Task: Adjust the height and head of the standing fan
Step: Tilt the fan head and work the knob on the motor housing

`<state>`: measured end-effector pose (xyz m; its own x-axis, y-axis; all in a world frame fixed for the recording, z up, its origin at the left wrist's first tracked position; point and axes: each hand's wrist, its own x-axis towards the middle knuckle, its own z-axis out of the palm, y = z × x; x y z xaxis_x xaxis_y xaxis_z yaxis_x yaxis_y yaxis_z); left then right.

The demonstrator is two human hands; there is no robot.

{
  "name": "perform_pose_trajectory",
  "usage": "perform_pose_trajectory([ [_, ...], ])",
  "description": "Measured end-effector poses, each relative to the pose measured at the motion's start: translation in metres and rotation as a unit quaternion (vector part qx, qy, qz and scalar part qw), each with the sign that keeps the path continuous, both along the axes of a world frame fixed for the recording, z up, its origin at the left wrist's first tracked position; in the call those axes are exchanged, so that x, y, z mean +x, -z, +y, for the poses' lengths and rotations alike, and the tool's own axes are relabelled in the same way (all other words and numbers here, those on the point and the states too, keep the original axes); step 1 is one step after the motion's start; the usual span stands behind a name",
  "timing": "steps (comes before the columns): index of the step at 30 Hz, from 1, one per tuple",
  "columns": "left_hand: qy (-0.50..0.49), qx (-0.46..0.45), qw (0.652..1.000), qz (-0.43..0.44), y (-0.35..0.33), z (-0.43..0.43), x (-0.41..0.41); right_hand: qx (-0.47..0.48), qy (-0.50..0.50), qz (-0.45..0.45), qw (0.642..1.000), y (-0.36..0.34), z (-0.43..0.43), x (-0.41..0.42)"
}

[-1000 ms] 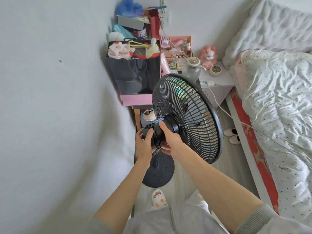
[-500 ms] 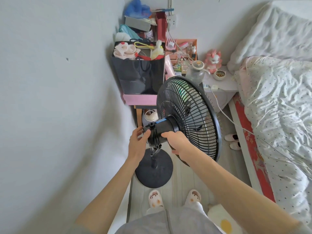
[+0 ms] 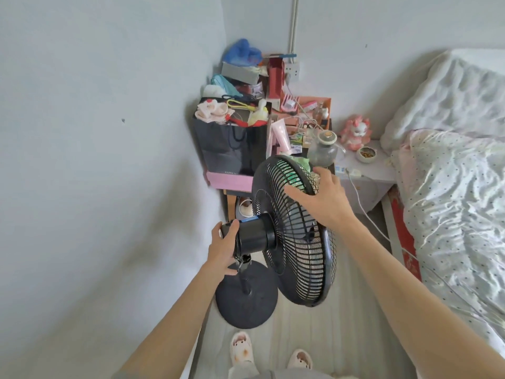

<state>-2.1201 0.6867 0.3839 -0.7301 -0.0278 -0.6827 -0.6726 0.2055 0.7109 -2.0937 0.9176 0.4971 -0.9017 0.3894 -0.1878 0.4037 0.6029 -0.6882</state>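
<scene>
one round wire-caged fan (image 3: 299,250), held by left hand (image 3: 222,250), right hand (image 3: 325,199).

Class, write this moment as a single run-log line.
left hand: grips motor housing | right hand: holds grille top rim | base: on floor | phase: head adjustment

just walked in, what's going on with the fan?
A person stands over a black standing fan, handling its head with both hands. The left hand grips the back end of the motor housing; the right hand is curled over the top rim of the grille. The head faces toward the bed, and the round base sits on the floor.
</scene>
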Motion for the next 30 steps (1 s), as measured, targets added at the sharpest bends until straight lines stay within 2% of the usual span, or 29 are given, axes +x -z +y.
perform_pose_trajectory([
  [3,-0.007,0.010,1.000,-0.009,-0.004,0.005,0.001,-0.108,-0.034,-0.029,0.993,0.019,0.007,0.016],
  [8,-0.078,0.058,0.995,0.005,-0.009,0.006,-0.015,-0.116,-0.003,-0.002,0.993,0.024,-0.003,0.026],
  [10,-0.075,0.064,0.995,-0.005,-0.009,0.003,-0.023,-0.120,0.009,0.005,0.993,0.026,-0.012,0.029],
  [20,0.014,0.015,1.000,-0.006,-0.007,-0.015,-0.054,-0.176,0.091,0.037,0.980,0.031,-0.051,0.041],
  [26,0.035,-0.028,0.999,-0.007,-0.001,-0.019,-0.035,-0.172,0.066,0.039,0.982,0.031,-0.039,0.037],
  [30,0.077,-0.095,0.990,0.063,0.006,-0.017,-0.030,-0.175,0.071,0.051,0.981,0.033,-0.035,0.040],
])
